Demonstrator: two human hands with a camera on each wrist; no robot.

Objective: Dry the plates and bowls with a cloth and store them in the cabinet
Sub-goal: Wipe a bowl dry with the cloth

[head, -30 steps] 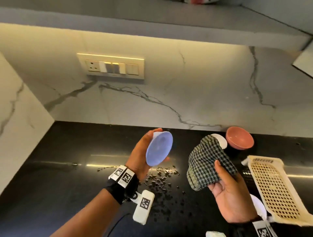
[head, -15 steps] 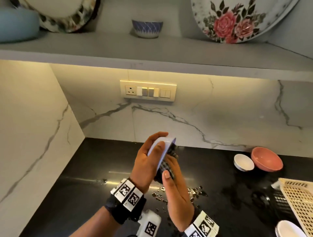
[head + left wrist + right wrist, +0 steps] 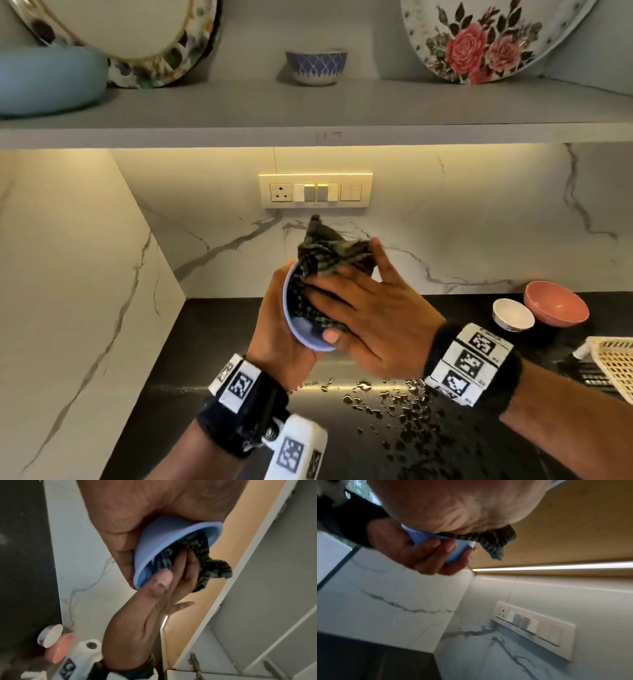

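Blue bowl point(image 3: 301, 329) is gripped tilted by left hand point(image 3: 277, 329) above wet counter point(image 3: 212, 342), mouth turned toward right hand point(image 3: 370, 318) for access. Checked cloth point(image 3: 325, 260) is pressed inside by right fingers, thumb clamping the rim. White bowl point(image 3: 512, 314) and pink bowl point(image 3: 556, 303) are left farther back, likely awaiting drying.

The right hand point(image 3: 363, 318) has pushed the checked cloth point(image 3: 325, 260) into the blue bowl point(image 3: 301, 339), now turned toward it.

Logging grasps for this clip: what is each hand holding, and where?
Left hand cups the small blue bowl around its outer wall and base. Right hand presses the dark checked cloth into the bowl.
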